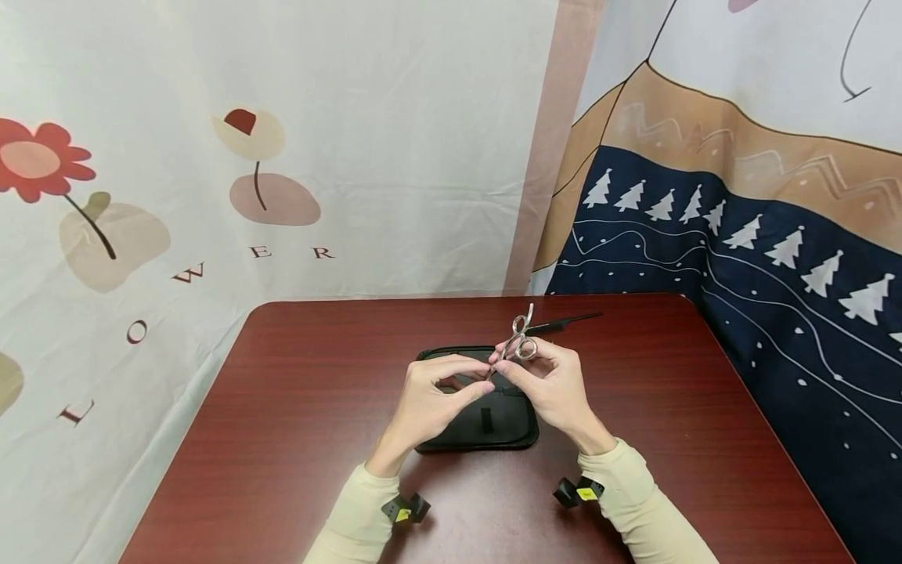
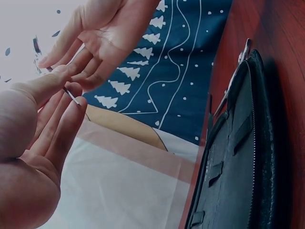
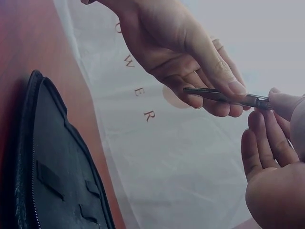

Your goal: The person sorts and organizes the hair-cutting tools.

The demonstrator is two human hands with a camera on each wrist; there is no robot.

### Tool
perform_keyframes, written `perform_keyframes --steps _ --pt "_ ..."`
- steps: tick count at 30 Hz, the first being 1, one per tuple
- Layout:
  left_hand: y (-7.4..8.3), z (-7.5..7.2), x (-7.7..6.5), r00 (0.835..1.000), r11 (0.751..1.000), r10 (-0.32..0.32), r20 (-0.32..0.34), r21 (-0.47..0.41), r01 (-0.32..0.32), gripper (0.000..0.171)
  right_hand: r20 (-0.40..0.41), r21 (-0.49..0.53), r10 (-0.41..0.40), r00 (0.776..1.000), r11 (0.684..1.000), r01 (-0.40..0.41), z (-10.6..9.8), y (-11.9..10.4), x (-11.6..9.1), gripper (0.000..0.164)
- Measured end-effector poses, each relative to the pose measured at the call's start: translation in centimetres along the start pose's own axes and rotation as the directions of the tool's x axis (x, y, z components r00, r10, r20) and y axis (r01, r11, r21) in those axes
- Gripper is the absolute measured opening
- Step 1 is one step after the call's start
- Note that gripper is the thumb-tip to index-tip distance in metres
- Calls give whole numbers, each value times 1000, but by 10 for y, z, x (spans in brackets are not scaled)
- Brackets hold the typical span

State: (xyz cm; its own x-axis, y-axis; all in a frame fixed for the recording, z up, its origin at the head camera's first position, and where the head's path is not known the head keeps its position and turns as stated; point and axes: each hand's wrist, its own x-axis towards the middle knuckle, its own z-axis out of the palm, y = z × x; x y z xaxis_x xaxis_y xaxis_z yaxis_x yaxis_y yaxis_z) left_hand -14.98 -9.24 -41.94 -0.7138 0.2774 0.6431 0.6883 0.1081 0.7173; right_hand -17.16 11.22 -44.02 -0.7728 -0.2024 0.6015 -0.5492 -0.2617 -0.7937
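A pair of silver hairdressing scissors (image 1: 520, 335) is held in both hands over an opened black zip case (image 1: 468, 427). My left hand (image 1: 435, 395) pinches the blades (image 3: 208, 93) between thumb and fingers, and their tip pokes out past the fingertips. Closer to the pivot, my right hand (image 1: 557, 384) grips the scissors with thumb and fingers. The finger loops stand up beyond the right fingertips in the head view. Flat elastic straps (image 2: 243, 135) show inside the case, whose middle is partly hidden by the hands.
A slim black tool with a tapering end (image 1: 564, 323) lies behind the case near the far edge of the red-brown table (image 1: 317, 376). Printed curtains (image 1: 395, 157) hang behind the table and along its right. Both wrists wear small black cameras (image 1: 567, 492).
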Motion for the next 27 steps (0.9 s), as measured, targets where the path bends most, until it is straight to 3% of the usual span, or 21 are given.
perform_keyframes --steps 7,11,15,18,22,27 --pt "-1 -1 1 1000 999 17 14 -40 -16 25 -21 -10 -1 1000 1000 1 -3 -4 1 16" --pt "-1 -5 1 1000 999 26 16 -27 -25 34 -35 -90 -16 999 996 12 -5 -15 5 16" --pt "-2 -13 1 998 995 57 4 77 -57 47 -38 -240 -6 999 971 -4 -6 -30 9 18" --pt "-8 -19 0 997 977 71 2 200 -70 60 -39 -330 15 999 944 -27 -7 -36 10 23" --pt "-14 -27 -2 998 946 62 11 319 -62 75 -6 -365 8 1000 931 -10 -10 -39 12 23" --pt "-12 -36 -2 999 932 51 18 360 -54 81 66 -407 -8 998 913 34 -20 -31 11 23"
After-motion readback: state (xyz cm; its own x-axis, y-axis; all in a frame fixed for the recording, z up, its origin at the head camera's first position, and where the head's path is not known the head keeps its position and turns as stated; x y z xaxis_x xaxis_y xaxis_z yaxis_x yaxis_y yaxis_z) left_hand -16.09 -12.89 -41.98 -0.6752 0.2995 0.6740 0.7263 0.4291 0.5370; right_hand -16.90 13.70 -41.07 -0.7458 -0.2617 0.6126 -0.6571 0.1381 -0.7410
